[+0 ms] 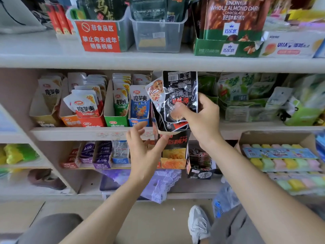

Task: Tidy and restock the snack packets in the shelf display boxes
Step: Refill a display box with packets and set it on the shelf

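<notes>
Your right hand (200, 118) pinches a small stack of black packets (181, 88), thumb on the front, fingers curled behind. The packets are upside down, barcode at the top, and their lower ends sit at the open top of the black display box (173, 143). That box is at the front of the middle shelf (79, 133), its front face hanging down over the shelf edge, just beside the blue box (139, 121). Your left hand (146, 152) is relaxed and spread, gripping nothing. Its thumb tip touches the black box's front lip, and the other fingers are apart from the box, in front of the shelf edge. Left of the blue box come a green box (115, 120), an orange-red box (82, 120) and a beige box (44, 118), all with white packets standing in them, some leaning. To the right of your hand, green packets (246, 92) are piled in a clear tub (249, 113). The upper shelf has a red sign (99, 36), a clear bin (158, 32) and a green chocolate box (226, 48). On the lower shelf, purple boxes (102, 155) sit left of your wrist, and a tray of pastel sweets (281, 162) is far right. A grey shoe (198, 224) is on the floor.
</notes>
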Demonstrator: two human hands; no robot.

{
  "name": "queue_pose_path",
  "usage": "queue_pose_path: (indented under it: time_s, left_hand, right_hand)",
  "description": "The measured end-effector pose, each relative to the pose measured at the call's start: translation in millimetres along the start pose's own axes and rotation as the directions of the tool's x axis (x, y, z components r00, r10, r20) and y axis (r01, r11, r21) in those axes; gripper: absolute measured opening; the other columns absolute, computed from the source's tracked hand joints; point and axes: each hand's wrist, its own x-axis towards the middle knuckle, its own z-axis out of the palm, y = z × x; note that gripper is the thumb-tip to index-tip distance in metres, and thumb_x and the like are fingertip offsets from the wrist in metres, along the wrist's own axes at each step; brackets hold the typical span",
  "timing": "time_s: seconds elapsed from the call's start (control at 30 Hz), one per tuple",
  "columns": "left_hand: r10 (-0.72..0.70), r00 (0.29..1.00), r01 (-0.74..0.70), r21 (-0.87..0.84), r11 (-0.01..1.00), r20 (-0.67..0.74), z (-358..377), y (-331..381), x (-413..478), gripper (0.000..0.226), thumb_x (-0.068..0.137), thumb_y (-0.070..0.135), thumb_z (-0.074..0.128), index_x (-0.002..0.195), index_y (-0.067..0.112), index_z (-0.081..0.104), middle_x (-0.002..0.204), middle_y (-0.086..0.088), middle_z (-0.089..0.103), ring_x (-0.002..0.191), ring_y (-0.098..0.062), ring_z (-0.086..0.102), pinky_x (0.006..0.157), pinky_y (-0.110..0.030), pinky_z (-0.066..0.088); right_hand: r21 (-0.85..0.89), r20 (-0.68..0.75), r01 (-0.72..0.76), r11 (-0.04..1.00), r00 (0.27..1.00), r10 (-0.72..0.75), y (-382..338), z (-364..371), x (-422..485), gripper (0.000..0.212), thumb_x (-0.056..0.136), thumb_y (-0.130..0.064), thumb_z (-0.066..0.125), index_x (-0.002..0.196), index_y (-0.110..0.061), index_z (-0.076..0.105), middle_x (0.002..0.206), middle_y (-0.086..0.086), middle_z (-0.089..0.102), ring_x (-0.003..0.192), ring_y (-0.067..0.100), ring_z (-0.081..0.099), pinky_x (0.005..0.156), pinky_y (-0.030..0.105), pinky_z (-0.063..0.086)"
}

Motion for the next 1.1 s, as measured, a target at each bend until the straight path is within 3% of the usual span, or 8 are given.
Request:
queue_pose_path:
  time_s: [0.1, 0.27, 0.4, 0.5, 0.63, 0.8, 0.93, 1.1]
  left_hand:
    - [-0.348, 0.924, 0.380, -0.283, 0.881, 0.157, 3.2, 4.0, -0.1, 0.076, 0.073, 0.066, 0.072, 0.137, 0.037, 0.043, 0.140, 0.002, 0.049, 0.124, -0.017, 0.059, 0.095, -0.041, 0.056]
    - [-0.462, 0.842, 0.537, -0.364, 0.761, 0.278, 2.3, 11.6, 11.2, 0.065, 0.084, 0.045, 0.079, 0.138, 0.034, 0.044, 0.123, 0.007, 0.062, 0.099, -0.011, 0.072, 0.088, -0.042, 0.060]
    - [-0.448, 0.841, 0.535, -0.343, 0.772, 0.304, -3.7, 9.3, -0.3, 0.075, 0.072, 0.045, 0.084, 0.137, 0.034, 0.048, 0.120, -0.007, 0.072, 0.097, -0.021, 0.076, 0.090, -0.044, 0.059]
    - [-0.415, 0.863, 0.498, -0.346, 0.795, 0.288, -4.1, 10.6, -10.5, 0.059, 0.084, 0.034, 0.082, 0.134, 0.033, 0.050, 0.118, -0.005, 0.071, 0.095, -0.016, 0.074, 0.091, -0.043, 0.060]
    - [-0.387, 0.883, 0.465, -0.397, 0.791, 0.264, -0.7, 11.6, -15.0, 0.047, 0.090, 0.030, 0.075, 0.129, 0.033, 0.050, 0.112, -0.004, 0.074, 0.091, -0.013, 0.075, 0.071, -0.028, 0.061]
    - [-0.373, 0.887, 0.457, -0.407, 0.791, 0.271, -1.3, 10.7, -16.4, 0.058, 0.090, 0.030, 0.076, 0.139, 0.030, 0.045, 0.114, -0.006, 0.073, 0.082, -0.014, 0.076, 0.072, -0.031, 0.059]
    - [-0.350, 0.891, 0.447, -0.417, 0.792, 0.290, -1.1, 8.1, -17.2, 0.061, 0.091, 0.011, 0.073, 0.140, 0.027, 0.040, 0.111, -0.002, 0.065, 0.062, -0.017, 0.074, 0.055, -0.024, 0.055]
    - [-0.333, 0.902, 0.424, -0.421, 0.802, 0.274, -1.3, -2.0, -18.2, 0.053, 0.091, 0.006, 0.073, 0.130, 0.033, 0.048, 0.109, 0.000, 0.062, 0.072, -0.019, 0.073, 0.058, -0.021, 0.055]
  right_hand:
    - [-0.032, 0.038, -0.014, 0.999, 0.999, 0.016, -4.8, -2.5, -4.3, 0.027, 0.085, -0.029, 0.078, 0.111, -0.023, 0.070, 0.103, -0.012, 0.074, 0.099, 0.006, 0.069, 0.092, 0.042, 0.056]
    - [-0.100, 0.095, -0.032, 0.994, 0.995, 0.042, -8.4, -8.7, -13.8, 0.021, 0.089, -0.022, 0.074, 0.110, -0.024, 0.070, 0.101, -0.014, 0.074, 0.094, 0.000, 0.069, 0.084, 0.029, 0.055]
    - [-0.237, 0.118, -0.102, 0.966, 0.984, 0.132, -6.4, -21.7, -14.8, 0.027, 0.090, -0.025, 0.073, 0.115, -0.026, 0.066, 0.107, -0.014, 0.072, 0.099, 0.005, 0.067, 0.092, 0.040, 0.056]
    - [-0.347, 0.117, -0.137, 0.928, 0.975, 0.188, -6.9, -25.9, -10.1, 0.050, 0.081, -0.032, 0.080, 0.125, -0.029, 0.056, 0.113, -0.011, 0.070, 0.103, 0.012, 0.068, 0.093, 0.046, 0.056]
    - [-0.575, 0.245, 0.030, 0.818, 0.960, 0.137, -16.9, -19.8, -10.5, 0.074, 0.079, -0.042, 0.079, 0.143, -0.036, 0.042, 0.126, -0.013, 0.067, 0.112, 0.014, 0.065, 0.097, 0.041, 0.053]
    - [-0.745, 0.330, 0.143, 0.651, 0.928, 0.175, -31.5, -15.1, -16.2, 0.078, 0.077, -0.054, 0.078, 0.141, -0.030, 0.041, 0.129, -0.013, 0.063, 0.123, 0.021, 0.057, 0.101, 0.044, 0.042]
    - [-0.741, 0.370, 0.151, 0.655, 0.905, 0.210, -38.4, -21.0, -18.5, 0.097, 0.072, -0.054, 0.081, 0.149, -0.028, 0.028, 0.143, -0.011, 0.052, 0.132, 0.020, 0.048, 0.098, 0.036, 0.028]
    - [-0.673, 0.485, 0.237, 0.700, 0.856, 0.177, -51.9, -21.0, 10.3, 0.088, 0.069, -0.057, 0.081, 0.143, -0.024, 0.046, 0.137, -0.006, 0.058, 0.124, 0.016, 0.055, 0.106, 0.044, 0.045]
